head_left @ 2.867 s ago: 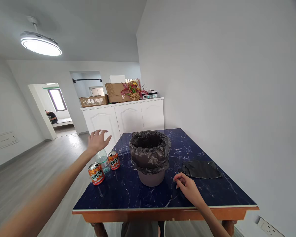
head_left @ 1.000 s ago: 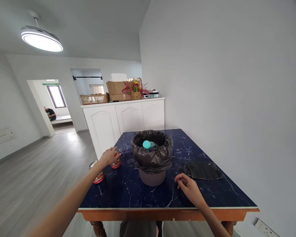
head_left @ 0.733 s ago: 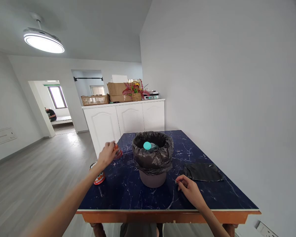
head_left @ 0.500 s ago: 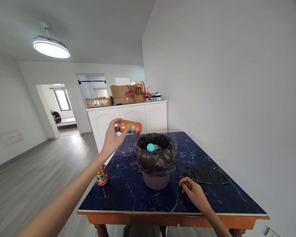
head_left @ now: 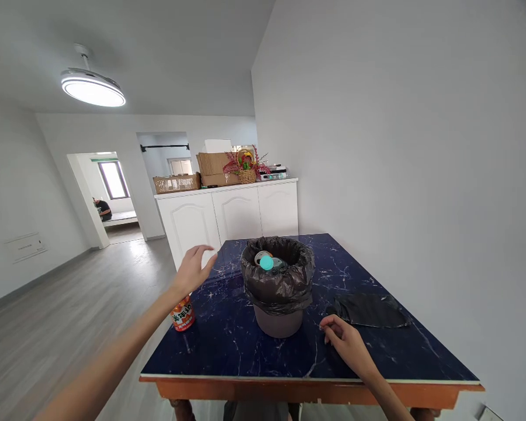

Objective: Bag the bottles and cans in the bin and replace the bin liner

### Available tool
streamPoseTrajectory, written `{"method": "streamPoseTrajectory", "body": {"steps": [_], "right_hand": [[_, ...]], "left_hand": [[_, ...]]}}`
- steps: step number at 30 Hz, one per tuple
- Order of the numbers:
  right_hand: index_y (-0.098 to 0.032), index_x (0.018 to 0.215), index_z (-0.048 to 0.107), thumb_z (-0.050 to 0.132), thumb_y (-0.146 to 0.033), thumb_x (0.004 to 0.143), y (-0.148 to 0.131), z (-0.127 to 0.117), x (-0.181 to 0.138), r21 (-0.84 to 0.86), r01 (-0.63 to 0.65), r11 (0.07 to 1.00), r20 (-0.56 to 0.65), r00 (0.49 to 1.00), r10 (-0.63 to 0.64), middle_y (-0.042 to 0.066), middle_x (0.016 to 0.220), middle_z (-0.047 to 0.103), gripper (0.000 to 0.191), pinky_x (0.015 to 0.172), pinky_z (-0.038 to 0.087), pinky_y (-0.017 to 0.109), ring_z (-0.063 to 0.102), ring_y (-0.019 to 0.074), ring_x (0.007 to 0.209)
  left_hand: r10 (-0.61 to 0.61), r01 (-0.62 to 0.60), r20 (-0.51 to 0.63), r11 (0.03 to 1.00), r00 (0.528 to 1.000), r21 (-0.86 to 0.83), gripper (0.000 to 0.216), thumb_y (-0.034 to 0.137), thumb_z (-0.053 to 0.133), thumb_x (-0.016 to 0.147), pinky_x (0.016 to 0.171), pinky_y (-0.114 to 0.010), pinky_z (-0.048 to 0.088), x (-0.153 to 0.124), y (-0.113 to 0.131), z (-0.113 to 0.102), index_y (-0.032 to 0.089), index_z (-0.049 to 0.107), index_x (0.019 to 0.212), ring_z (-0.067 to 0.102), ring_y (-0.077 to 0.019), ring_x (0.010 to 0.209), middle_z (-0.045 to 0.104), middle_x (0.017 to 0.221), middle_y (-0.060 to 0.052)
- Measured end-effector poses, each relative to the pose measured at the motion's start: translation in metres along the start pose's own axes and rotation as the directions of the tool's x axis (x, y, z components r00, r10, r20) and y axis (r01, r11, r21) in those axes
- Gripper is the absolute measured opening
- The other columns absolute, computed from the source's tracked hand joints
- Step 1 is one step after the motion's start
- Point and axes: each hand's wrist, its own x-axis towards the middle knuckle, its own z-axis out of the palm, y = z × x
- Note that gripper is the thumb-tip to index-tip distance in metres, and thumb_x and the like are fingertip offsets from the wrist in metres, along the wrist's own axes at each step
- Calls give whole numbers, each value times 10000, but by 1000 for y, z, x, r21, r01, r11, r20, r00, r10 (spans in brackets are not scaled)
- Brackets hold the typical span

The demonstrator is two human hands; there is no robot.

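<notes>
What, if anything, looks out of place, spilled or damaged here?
Mildly odd: the bin stands on the table, where one would expect it on the floor. Its black liner is bunched around the top, with no tear visible. No spill shows, and the orange can stands upright.

Orange can [head_left: 183, 316] upright, left of bin [head_left: 279, 321]

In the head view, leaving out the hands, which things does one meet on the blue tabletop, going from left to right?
Orange can, bin with black liner, flat piece of black plastic.
</notes>
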Motion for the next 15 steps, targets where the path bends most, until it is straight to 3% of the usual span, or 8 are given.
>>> {"method": "streamPoseTrajectory", "body": {"steps": [2,4,7,10,13,15], "right_hand": [[-241,963,661,547,-508,974,2,1,1,7,7,1000,-7,1000,-7,0,700,660,290,686,469,313,674,217,686],[-240,961,662,549,-485,972,3,2,2,17,16,1000,-13,1000,-16,0,709,662,270,683,469,310,675,214,687],[-236,951,664,551,-462,970,4,3,3,25,26,999,-19,999,-25,4,722,664,253,673,467,308,673,209,682],[-234,946,665,559,-453,966,5,3,4,14,28,1000,-24,999,-28,10,731,671,245,678,471,310,673,210,684],[-235,952,664,547,-457,973,7,3,4,-1,27,1000,-20,999,-27,8,720,661,252,682,473,312,672,211,686],[-236,959,662,540,-469,976,7,3,3,-10,22,1000,-15,1000,-22,4,714,657,263,681,471,311,671,211,685]], "left_hand": [[-108,106,35,993,994,61,590,683,564,885,1178,-606,394,-15,-37,5,188,676,1186,555,-422,1369,692,1342,-185],[-235,229,60,968,970,100,710,737,665,727,1049,-687,463,-36,-66,14,165,699,1145,617,-508,1243,719,1227,-231],[-326,319,91,944,941,83,687,714,657,690,864,-513,584,-65,-90,26,174,708,1112,731,-400,977,744,1040,-175],[-345,345,42,938,938,11,574,694,619,734,768,-414,581,-70,-91,30,196,690,1012,732,-323,843,735,982,-132],[-345,333,-119,936,931,-111,625,725,548,820,815,-445,573,-45,-71,19,176,639,1105,715,-357,971,710,1151,-179],[-334,285,-241,934,911,-217,670,734,453,916,886,-448,566,-18,-44,7,154,578,1228,687,-356,1104,676,1246,-198]]}}
